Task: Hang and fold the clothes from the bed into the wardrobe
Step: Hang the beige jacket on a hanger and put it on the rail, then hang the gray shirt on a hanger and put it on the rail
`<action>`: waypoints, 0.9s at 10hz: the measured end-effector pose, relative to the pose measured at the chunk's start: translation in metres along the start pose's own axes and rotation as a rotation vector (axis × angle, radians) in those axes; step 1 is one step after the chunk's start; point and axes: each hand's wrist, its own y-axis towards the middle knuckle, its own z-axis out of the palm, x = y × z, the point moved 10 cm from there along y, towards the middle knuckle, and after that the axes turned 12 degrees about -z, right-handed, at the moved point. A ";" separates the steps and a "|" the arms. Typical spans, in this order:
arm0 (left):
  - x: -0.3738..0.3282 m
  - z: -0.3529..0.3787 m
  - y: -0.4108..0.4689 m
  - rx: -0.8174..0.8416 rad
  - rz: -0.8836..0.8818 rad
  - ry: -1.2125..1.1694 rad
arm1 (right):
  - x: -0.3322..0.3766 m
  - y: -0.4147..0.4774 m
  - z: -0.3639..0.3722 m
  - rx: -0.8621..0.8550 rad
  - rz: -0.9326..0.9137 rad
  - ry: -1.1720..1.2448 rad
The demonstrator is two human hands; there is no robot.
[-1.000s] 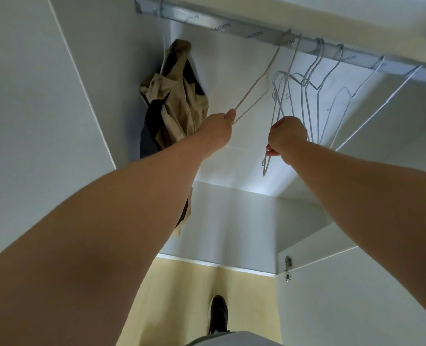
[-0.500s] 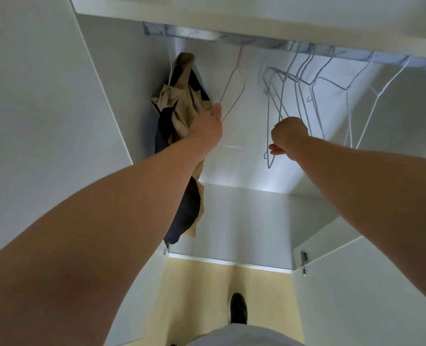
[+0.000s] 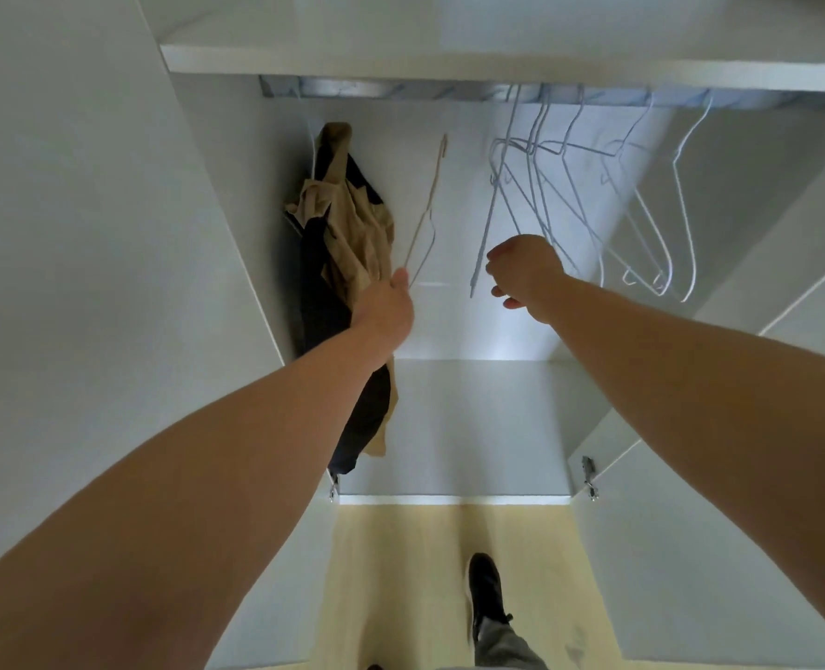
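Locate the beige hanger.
Head view, left of centre: the beige hanger is pinched in the left hand, off the rail, between the hung garment and the white hangers.

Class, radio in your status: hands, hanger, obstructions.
Left hand pinches thin beige wire hanger, hook off metal rail. Right hand curled among white wire hangers, grip unclear. Tan-and-navy garment hangs close left.
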 end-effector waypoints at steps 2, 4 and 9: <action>0.021 0.009 -0.036 0.023 -0.110 -0.110 | -0.010 -0.066 0.022 0.050 0.045 0.158; 0.036 0.013 -0.093 0.075 -0.054 0.228 | -0.007 -0.115 0.024 0.106 0.033 0.151; 0.116 0.092 -0.281 0.406 -0.460 -0.395 | -0.082 -0.317 0.011 0.166 0.064 0.089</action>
